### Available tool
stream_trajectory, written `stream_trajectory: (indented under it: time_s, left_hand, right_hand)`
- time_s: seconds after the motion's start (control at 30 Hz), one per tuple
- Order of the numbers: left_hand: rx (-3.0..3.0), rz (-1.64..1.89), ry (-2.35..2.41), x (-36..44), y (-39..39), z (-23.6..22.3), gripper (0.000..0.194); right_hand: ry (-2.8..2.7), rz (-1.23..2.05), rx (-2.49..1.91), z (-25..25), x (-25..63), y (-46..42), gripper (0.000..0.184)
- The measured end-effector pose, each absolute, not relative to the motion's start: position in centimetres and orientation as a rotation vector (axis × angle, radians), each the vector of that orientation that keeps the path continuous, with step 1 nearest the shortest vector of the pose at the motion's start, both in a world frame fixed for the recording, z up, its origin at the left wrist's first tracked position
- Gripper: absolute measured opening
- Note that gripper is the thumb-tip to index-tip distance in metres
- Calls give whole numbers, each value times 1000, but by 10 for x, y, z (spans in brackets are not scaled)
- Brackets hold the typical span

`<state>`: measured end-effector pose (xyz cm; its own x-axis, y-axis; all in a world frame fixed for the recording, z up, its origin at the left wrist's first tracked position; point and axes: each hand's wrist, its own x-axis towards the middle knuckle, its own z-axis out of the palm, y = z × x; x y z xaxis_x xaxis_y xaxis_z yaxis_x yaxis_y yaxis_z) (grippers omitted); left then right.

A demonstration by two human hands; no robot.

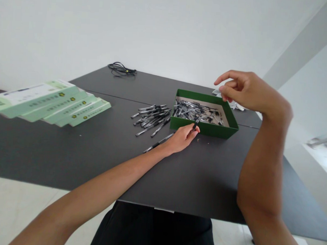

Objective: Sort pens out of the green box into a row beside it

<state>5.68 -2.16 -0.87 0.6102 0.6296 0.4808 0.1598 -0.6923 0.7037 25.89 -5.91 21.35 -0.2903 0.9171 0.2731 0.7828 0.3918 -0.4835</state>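
My left hand [182,138] rests on the dark table just in front of the green box [206,129]. Its fingers are closed around a black pen [196,123], whose end points up toward the box wall. Inside the box lie many clear-barrelled pens with black parts [191,108]. Raised above the box's back right corner is my right hand [237,87], bent at the wrist; its index finger and thumb are apart and I see nothing in it. A pile of similar pens [153,116] lies left of the box, and another pen [158,143] is beside my left wrist.
A fanned stack of green and white folded cartons [63,105] lies on the left of the table [102,163]. A coiled black cable [122,69] sits at the back edge. Crumpled white pieces [237,106] lie behind the box on the right. A wall stands behind.
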Motion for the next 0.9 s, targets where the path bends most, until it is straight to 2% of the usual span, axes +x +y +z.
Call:
stream_trajectory:
  time_s: [0.13, 0.3, 0.4, 0.53, 0.9]
  left_hand:
    - [2223, 975, 613, 56, -21, -8, 31]
    - [2238, 936, 525, 55, -24, -5, 32]
    - [2241, 918, 477, 55, -25, -5, 30]
    - [2231, 894, 431, 56, -27, -4, 30]
    - [2243, 872, 383, 56, -25, -5, 31]
  right_hand:
    - [-2166, 340, -1546, 191, 274, -27, 23]
    - [-2226, 196, -1718, 138, 289, 29, 29]
    - [-2338, 224, -1855, 105, 282, 54, 29]
    - [-2510, 324, -1818, 75, 261, 70, 32]
    - [-2527, 160, -1873, 48, 245, 78, 47]
